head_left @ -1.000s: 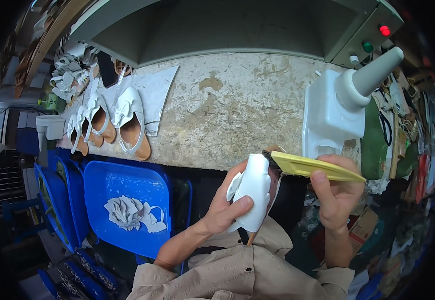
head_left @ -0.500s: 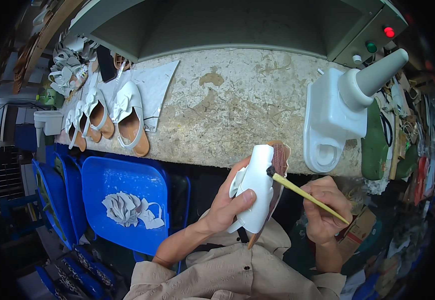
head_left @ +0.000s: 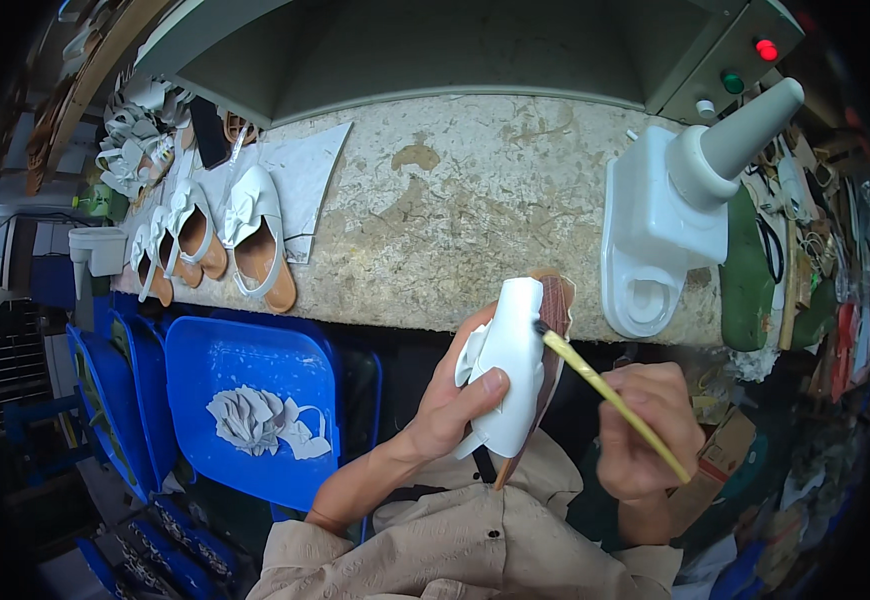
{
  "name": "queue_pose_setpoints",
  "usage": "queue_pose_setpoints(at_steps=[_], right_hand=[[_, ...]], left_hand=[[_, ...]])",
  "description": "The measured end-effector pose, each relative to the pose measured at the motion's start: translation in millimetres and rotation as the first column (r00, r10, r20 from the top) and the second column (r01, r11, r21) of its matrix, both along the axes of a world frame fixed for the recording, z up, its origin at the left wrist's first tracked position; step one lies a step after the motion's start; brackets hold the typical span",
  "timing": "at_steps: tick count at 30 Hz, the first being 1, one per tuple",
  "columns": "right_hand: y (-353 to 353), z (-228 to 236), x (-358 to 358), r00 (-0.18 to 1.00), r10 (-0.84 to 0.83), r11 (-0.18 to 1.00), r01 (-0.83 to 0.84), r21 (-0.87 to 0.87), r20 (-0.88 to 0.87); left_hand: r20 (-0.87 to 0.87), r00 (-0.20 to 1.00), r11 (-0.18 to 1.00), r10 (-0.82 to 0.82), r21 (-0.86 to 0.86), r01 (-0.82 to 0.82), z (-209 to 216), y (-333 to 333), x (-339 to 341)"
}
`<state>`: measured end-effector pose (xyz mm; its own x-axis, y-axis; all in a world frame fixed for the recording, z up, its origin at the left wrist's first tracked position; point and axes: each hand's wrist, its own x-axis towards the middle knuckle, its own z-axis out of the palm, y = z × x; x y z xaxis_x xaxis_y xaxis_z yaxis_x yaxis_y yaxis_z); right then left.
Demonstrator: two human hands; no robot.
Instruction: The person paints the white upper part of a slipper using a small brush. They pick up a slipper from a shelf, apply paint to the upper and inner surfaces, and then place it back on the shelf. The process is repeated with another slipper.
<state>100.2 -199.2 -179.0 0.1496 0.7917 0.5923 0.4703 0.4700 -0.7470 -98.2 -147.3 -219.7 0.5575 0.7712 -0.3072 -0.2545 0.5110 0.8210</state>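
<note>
My left hand [head_left: 455, 400] is closed around a white shoe upper [head_left: 512, 370], with its thumb pressed on the smooth white face. Beside the upper shows a brown sole [head_left: 555, 300], its far end near the bench edge. A thin wooden-handled brush [head_left: 610, 395] is held in my right hand [head_left: 650, 430], fingers wrapped round the handle. The dark brush tip touches the edge where the white upper meets the brown sole. The fingers of my left hand behind the upper are hidden.
Several finished white sandals [head_left: 261, 240] with bows stand on the worn bench [head_left: 455, 200]. A white container with a grey cone [head_left: 655, 220] stands at the right. Below left, a blue stool [head_left: 255, 345] carries white pieces [head_left: 250, 418]. A grey metal hood [head_left: 455, 50] spans the back.
The brush handle has tilted more steeply, and its tip has moved slightly up along the shoe's edge. My left hand keeps its hold on the upper.
</note>
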Motion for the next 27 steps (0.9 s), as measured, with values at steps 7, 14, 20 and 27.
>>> queue_pose_setpoints(at_steps=[7, 14, 20, 27], right_hand=[[-6.8, -3.6, -13.2, 0.99, -0.03, 0.997, 0.02, 0.081, 0.135], [-12.8, -21.4, -17.1, 0.998, -0.045, 0.987, 0.038, 0.154, 0.037], [-21.8, -31.5, -20.0, 0.994, 0.093, 0.984, -0.083, 0.157, -0.057], [-14.9, -32.3, -18.2, 0.969, -0.003, 0.996, 0.024, 0.084, -0.246]], left_hand=[[-0.005, 0.999, 0.999, 0.05, -0.008, -0.05, 4.0, 0.7, 2.7], [-0.041, 0.998, 0.996, 0.044, -0.081, -0.047, 8.7, 5.1, 0.7], [-0.007, 0.998, 0.98, 0.055, -0.192, -0.055, 6.3, 5.5, 1.5], [0.011, 0.998, 0.962, 0.065, -0.265, -0.06, 3.2, 12.3, 2.5]])
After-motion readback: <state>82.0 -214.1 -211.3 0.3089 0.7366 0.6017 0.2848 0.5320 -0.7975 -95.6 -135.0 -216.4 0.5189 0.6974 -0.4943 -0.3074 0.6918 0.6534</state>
